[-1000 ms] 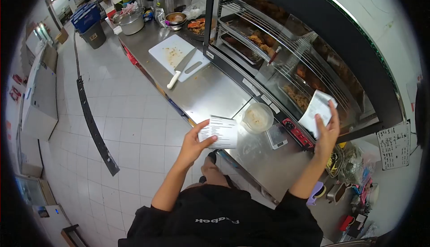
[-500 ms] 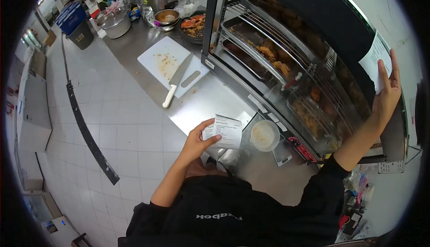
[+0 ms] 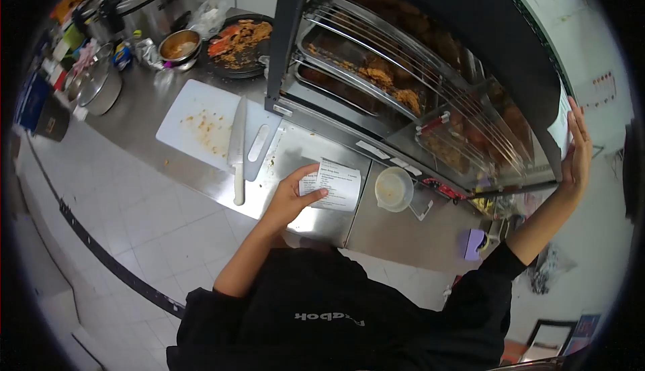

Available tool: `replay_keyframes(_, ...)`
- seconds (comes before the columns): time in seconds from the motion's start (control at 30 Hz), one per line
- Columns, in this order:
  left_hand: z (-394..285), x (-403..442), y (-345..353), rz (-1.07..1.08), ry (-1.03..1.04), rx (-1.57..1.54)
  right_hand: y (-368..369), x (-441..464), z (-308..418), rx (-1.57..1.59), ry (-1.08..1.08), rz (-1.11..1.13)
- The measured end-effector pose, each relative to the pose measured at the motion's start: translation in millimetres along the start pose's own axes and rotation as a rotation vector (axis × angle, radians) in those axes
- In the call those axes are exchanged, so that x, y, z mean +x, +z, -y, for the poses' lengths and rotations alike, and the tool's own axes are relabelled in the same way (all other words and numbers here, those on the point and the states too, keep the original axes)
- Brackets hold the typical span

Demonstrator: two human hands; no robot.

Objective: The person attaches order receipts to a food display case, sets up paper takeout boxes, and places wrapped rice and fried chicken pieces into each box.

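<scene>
In my left hand (image 3: 290, 199) I hold printed paper slips (image 3: 339, 186), pinched between thumb and fingers above the metal counter. My right hand (image 3: 576, 149) is raised at the outer side of the food warmer (image 3: 547, 169). Its fingers are stretched out flat against another white paper slip (image 3: 559, 126), mostly hidden edge-on at the cabinet's side. Inside the warmer, trays of fried food (image 3: 376, 75) sit on wire racks. A clear plastic tub (image 3: 394, 189) stands on the counter just right of the slips in my left hand.
A white cutting board (image 3: 185, 129) with crumbs lies on the counter, a white-handled knife (image 3: 237, 136) across it. Behind are a dark pan of food (image 3: 238, 45), a metal bowl (image 3: 180, 47) and a large pot (image 3: 151, 1). A purple tape dispenser (image 3: 474, 243) sits at right.
The view has turned and shifted right. My right hand has flattened toward the warmer's side, and its slip now shows only a narrow part. My left hand still holds its slips.
</scene>
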State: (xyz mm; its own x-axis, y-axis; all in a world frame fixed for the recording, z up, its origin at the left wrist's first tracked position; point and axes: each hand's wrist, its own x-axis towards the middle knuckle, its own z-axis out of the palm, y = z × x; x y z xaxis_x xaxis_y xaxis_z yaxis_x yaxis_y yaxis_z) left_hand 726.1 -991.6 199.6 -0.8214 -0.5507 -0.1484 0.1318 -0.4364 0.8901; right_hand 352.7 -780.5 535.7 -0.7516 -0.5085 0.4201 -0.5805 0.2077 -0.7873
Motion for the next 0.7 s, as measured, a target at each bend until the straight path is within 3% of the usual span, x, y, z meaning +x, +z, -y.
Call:
replay_keyframes(0.17, -11.2, 6.3, -0.3, 0.139, -0.045, -0.031, -11.5, 11.7, 0.4, -0.319, -0.002, -0.03)
replay_keyframes(0.3, -13.4, 3.5, 0.7, 0.211, 0.01, -0.011, 21.6, 9.1, 22.4, -0.68, 0.049, -0.223)
replay_keyframes(0.4, -22.9, 1.5, -2.9, 0.196, -0.02, -0.024, -2.2, 53.6, -14.2, -0.875, -0.382, -0.12)
replay_keyframes(0.43, -25.6, 2.3, -4.9, 0.19, -0.001, -0.016, 27.4, 40.0, -7.1, -0.895, -0.513, -0.287)
replay_keyframes(0.53, -33.6, 5.8, -9.3, 0.168, 0.044, 0.009, 68.5, 25.2, 6.2, -1.049, -0.529, -0.474)
replay_keyframes(0.67, -46.5, 13.2, -0.6, 0.138, 0.043, 0.08, 87.9, 17.4, -4.1, -1.09, -0.819, -0.585)
replay_keyframes(0.7, -50.0, 16.1, 3.9, 0.138, 0.04, 0.105, 90.3, 12.0, -4.8, -1.086, -0.796, -0.597)
